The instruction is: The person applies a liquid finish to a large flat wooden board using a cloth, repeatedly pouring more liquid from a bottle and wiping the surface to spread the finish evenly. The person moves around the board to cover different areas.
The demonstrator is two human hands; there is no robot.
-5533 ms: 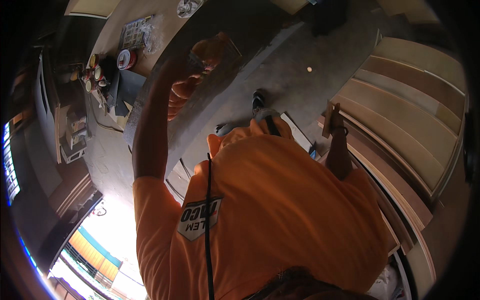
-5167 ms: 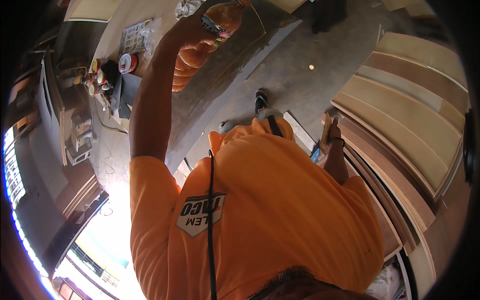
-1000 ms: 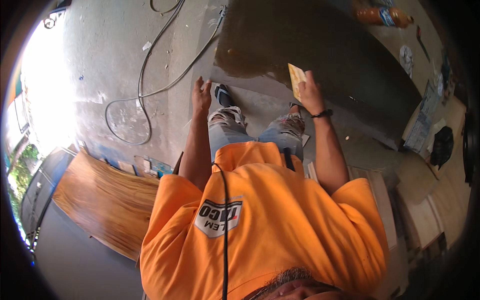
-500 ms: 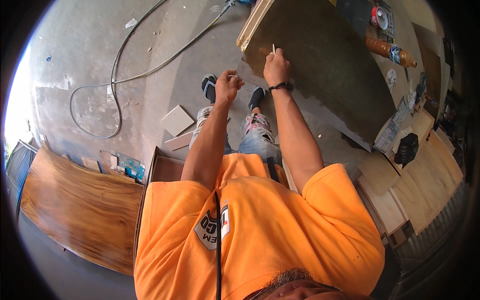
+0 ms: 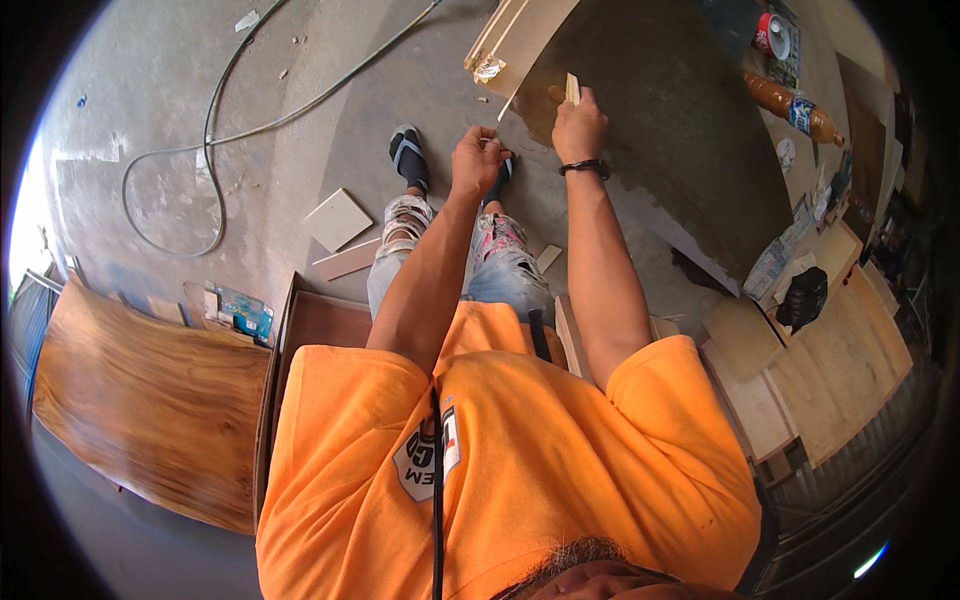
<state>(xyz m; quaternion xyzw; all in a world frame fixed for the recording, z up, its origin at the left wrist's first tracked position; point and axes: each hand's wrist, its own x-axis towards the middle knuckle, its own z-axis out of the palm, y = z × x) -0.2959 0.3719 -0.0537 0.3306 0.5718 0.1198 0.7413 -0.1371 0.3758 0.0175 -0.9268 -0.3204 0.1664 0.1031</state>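
My right hand (image 5: 580, 130) is shut on a pale, flat piece (image 5: 572, 90), held over a dark, glossy brown board (image 5: 670, 150). My left hand (image 5: 470, 160) is closed lower and to the left, its fingertips pinched on something too small to make out. A thin pale strip (image 5: 508, 105) shows just above those fingertips; whether they touch it I cannot tell. The board's near left corner has pale wooden edges (image 5: 530, 35), with crumpled gold-coloured material (image 5: 488, 68) on it. An orange-brown plastic bottle (image 5: 775, 95) and a red-and-white can (image 5: 768, 35) lie beyond the board.
A looped hose (image 5: 220, 200) lies on the concrete floor at left. Small tiles (image 5: 335, 218) lie by my feet. A glossy wood slab (image 5: 150, 400) is at lower left. Plywood sheets (image 5: 830, 370) and a black bag (image 5: 805, 295) are at right.
Both hands have risen and shifted right along with the view's change. The board's pale corner shows more, and the thin strip has come into sight above my left fingers.
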